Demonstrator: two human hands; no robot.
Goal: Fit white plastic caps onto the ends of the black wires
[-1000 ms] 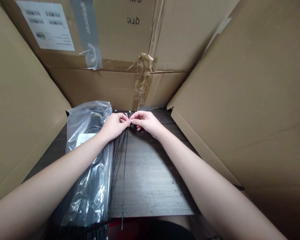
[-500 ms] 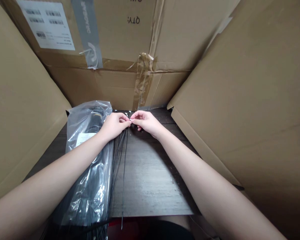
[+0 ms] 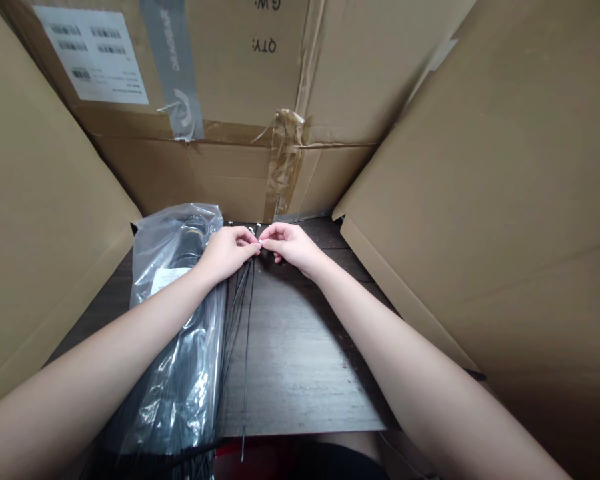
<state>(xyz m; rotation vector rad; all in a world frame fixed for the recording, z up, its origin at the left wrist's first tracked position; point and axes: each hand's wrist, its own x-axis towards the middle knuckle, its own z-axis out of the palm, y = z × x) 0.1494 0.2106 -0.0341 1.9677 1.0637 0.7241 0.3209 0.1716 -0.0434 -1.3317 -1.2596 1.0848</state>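
Head view: I have my left hand (image 3: 229, 253) and right hand (image 3: 291, 245) pinched together on something tiny; thin black cable ties (image 3: 245, 333) run nearward from there, closer to my left.

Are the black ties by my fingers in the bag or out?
Out: the thin black ties lie on the wood tabletop beside the clear plastic bag.

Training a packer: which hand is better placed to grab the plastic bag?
Left, probably: the left hand sits beside the clear plastic bag; the right hand lies beyond the thin black ties.
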